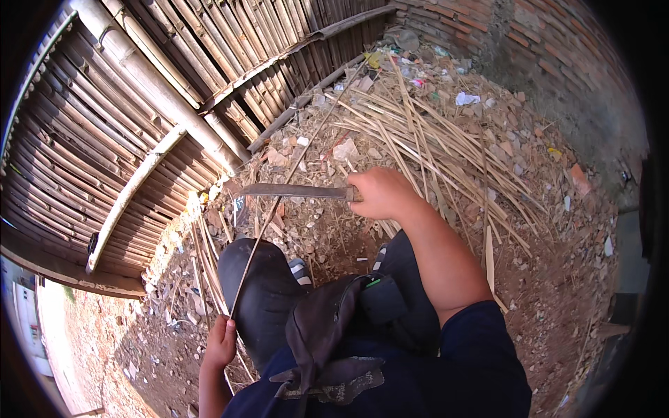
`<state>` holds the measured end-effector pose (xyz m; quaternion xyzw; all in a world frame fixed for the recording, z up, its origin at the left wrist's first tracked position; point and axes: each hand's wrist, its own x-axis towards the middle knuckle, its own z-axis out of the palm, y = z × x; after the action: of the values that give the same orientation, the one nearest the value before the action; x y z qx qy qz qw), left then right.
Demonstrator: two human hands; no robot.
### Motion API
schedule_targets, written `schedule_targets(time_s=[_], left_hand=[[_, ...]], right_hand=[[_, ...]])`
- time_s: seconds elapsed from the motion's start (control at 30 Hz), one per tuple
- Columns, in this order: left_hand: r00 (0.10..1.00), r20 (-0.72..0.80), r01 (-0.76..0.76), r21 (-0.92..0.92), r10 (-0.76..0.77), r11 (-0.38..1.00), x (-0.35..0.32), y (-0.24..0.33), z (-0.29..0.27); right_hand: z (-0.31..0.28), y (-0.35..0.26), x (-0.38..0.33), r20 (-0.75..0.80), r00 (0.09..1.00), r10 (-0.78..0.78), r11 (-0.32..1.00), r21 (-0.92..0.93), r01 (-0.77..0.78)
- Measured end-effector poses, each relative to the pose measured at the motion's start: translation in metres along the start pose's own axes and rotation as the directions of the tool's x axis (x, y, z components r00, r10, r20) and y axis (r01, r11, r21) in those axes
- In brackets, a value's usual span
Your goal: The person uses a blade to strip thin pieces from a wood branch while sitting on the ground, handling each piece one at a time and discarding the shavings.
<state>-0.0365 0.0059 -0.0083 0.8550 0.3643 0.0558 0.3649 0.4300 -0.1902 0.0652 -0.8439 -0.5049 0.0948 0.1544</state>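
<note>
My right hand (382, 194) is closed around the handle of a machete (300, 190), held out ahead of my knees. Its long, worn blade points left and lies across a thin bamboo strip (256, 244); whether the edge touches it, I cannot tell. Low on the left, my left hand (221, 341) pinches the near part of that strip beside my left knee. From there the strip slants up past the blade toward the far wall. Several more bamboo strips (203, 254) lie on the ground beyond my left hand, partly hidden by my leg.
A loose pile of split bamboo strips (446, 150) covers the ground ahead and to the right. Rubble and litter (345, 150) surround it. A bamboo-pole wall (90, 160) stands at the left, and a brick wall (557, 63) at the far right.
</note>
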Motion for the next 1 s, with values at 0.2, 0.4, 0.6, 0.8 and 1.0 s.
schedule_targets(time_s=[0.2,0.4,0.6,0.8,1.0], left_hand=[[0.995,-0.089,-0.030,0.134,0.042,0.991,0.001,0.012,-0.002],[0.992,-0.089,-0.066,0.218,0.087,0.974,-0.001,0.028,-0.004],[0.994,-0.091,-0.038,0.187,0.056,0.982,-0.003,0.028,0.001],[1.000,-0.012,0.021,0.184,-0.019,0.983,0.002,0.037,-0.010],[0.997,-0.066,-0.024,0.250,0.042,0.968,0.004,0.037,0.005]], right_hand=[[-0.003,-0.003,-0.002,0.042,0.998,0.044,0.999,-0.010,-0.043],[-0.003,0.002,-0.002,0.010,0.999,0.042,0.998,0.036,-0.042],[-0.006,-0.001,-0.003,0.012,0.999,0.031,0.999,0.039,-0.032],[0.004,-0.001,0.000,0.052,0.999,-0.011,1.000,0.008,0.010],[0.027,-0.005,0.007,0.016,0.991,-0.133,0.991,0.006,0.132]])
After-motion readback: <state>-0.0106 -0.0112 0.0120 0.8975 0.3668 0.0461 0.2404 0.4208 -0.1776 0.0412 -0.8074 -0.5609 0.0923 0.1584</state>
